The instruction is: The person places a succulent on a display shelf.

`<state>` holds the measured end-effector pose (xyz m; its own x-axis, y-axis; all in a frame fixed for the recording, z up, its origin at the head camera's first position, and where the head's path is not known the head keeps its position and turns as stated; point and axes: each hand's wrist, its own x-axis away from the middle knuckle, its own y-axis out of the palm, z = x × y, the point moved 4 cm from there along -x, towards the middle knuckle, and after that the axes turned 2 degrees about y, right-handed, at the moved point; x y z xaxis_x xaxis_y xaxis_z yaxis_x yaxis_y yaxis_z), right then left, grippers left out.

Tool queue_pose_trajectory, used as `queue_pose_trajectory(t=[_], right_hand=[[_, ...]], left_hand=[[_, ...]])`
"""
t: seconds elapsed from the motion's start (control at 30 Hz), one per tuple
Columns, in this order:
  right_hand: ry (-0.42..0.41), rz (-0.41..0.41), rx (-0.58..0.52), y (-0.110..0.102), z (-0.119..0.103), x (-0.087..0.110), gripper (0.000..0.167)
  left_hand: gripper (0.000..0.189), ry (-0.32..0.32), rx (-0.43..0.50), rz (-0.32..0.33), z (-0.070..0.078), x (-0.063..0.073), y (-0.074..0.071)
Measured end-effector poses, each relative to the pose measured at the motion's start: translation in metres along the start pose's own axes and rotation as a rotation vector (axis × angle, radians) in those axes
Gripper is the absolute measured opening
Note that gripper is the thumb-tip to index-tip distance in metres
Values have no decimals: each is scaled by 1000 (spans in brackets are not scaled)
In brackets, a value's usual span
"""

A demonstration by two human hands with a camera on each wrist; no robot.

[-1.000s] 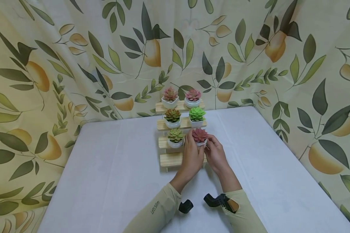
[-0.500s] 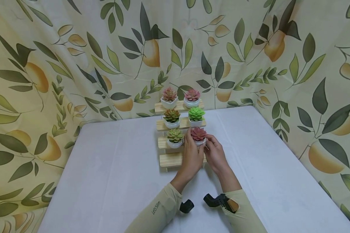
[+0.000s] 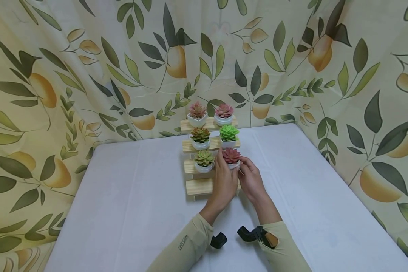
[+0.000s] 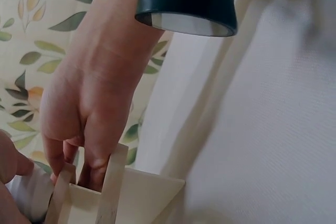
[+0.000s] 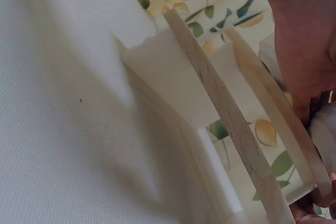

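Observation:
A small potted red succulent [image 3: 231, 155] in a white pot stands at the right of the third tier of a wooden stepped stand [image 3: 198, 186]. My left hand [image 3: 224, 183] holds the pot from the left, fingers along its side and thumb at the front. From the right, my right hand [image 3: 252, 181] grips the same pot with its fingertips. Beside my left fingers, on the same tier, sits a yellow-green potted succulent [image 3: 204, 158]. In the left wrist view part of the white pot [image 4: 32, 192] shows near the fingers. The pot's base is hidden in the head view.
Behind, on the second tier, are a brownish succulent [image 3: 200, 135] and a bright green succulent [image 3: 229, 133]. Two pink succulents [image 3: 197, 110] top the stand. A white cloth covers the table [image 3: 132, 204], and a fruit-patterned curtain [image 3: 210, 49] hangs close behind.
The head view has shifted slightly since the first frame. Both hands stay around the red succulent's pot, with little other visible movement.

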<state>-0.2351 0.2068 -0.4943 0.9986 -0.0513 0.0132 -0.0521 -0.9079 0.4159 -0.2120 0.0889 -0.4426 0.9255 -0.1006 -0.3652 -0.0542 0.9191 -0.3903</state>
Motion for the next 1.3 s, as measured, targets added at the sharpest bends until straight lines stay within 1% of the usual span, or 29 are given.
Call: queue_pose_trajectory(t=[0.17, 0.27, 0.33, 0.53, 0.7, 0.8, 0.9, 0.97, 1.03, 1.13, 1.17, 1.23, 1.3], right_hand=[[3, 14, 38, -1, 1, -1, 26], [21, 19, 60, -2, 1, 0, 25], [35, 27, 56, -1, 1, 0, 25], [36, 36, 64, 1, 0, 2, 25], [14, 26, 22, 2, 0, 1, 26], [4, 13, 4, 2, 0, 0, 26], [-6, -3, 9, 4, 0, -1, 25], [-11, -14, 23, 4, 0, 0, 25], [-17, -28, 45, 5, 0, 0, 24], [-24, -40, 62, 4, 0, -1, 25], [-25, -44, 66, 4, 0, -1, 25], [-23, -43, 67, 3, 0, -2, 27], [-13, -40, 51, 2, 0, -3, 27]], left_hand=[[92, -32, 1, -14, -1, 5, 0], [98, -34, -8, -23, -2, 9, 2], [99, -27, -26, -29, -2, 13, 2], [97, 27, -76, -53, 1, 29, 1], [98, 81, -109, -84, 5, 44, -3], [95, 115, -124, -118, 7, 53, -7], [92, 137, -142, -178, 9, 67, -15], [90, 164, -143, -216, 10, 77, -21], [88, 197, -141, -240, 10, 88, -27], [83, 245, -137, -253, 6, 102, -38], [81, 252, -140, -255, 4, 105, -43], [76, 254, -157, -250, -1, 110, -55], [72, 243, -173, -226, -7, 113, -70]])
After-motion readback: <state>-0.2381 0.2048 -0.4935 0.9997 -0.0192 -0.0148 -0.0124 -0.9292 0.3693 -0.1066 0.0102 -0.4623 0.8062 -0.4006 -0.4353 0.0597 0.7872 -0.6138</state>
